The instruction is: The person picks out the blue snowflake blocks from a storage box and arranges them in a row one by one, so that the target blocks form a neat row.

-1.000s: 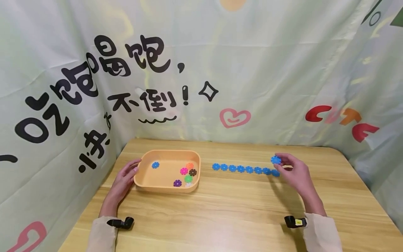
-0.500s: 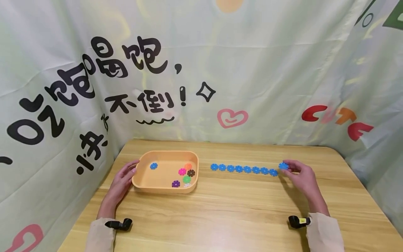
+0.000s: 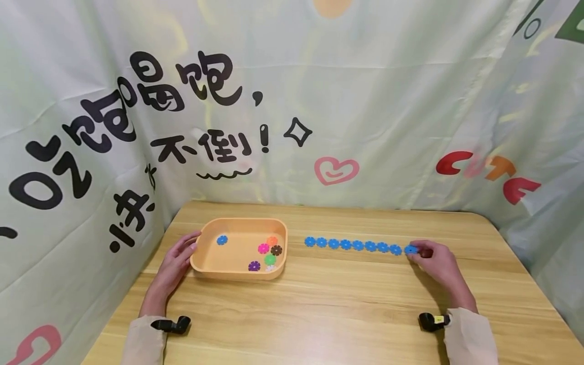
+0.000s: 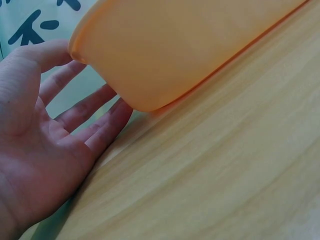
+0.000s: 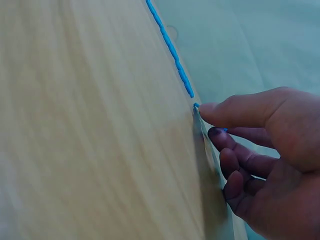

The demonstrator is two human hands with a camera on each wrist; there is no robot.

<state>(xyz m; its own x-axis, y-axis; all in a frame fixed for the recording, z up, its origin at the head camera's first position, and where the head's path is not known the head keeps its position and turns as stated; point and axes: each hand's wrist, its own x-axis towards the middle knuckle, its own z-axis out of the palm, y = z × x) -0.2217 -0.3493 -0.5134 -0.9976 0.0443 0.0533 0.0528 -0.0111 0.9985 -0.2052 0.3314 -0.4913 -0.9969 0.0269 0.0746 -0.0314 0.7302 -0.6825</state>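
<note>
Between the thumb and fingers of my right hand (image 3: 439,261) is a blue snowflake disc (image 3: 410,250), low at the table surface. It lies just right of a straight row of several blue snowflake discs (image 3: 345,245), with a narrow gap between. My left hand (image 3: 173,266) rests against the left end of an orange plastic tray (image 3: 239,276). In the left wrist view its fingers (image 4: 80,112) are extended along the tray's outer wall, the thumb at the rim. The right wrist view shows the row edge-on, thumb (image 5: 212,114) over the held disc, which is mostly hidden.
Inside the tray, a blue disc (image 3: 222,240) lies alone at the left. Pink (image 3: 263,248), orange (image 3: 272,241), brown (image 3: 276,250), green (image 3: 270,259), purple (image 3: 254,266) and white discs (image 3: 270,267) cluster right. A printed curtain (image 3: 388,126) hangs behind the wooden table (image 3: 319,314).
The right hand has brought its blue disc right, then down, from above the row's end to the table beside it. My left hand has stayed at the tray.
</note>
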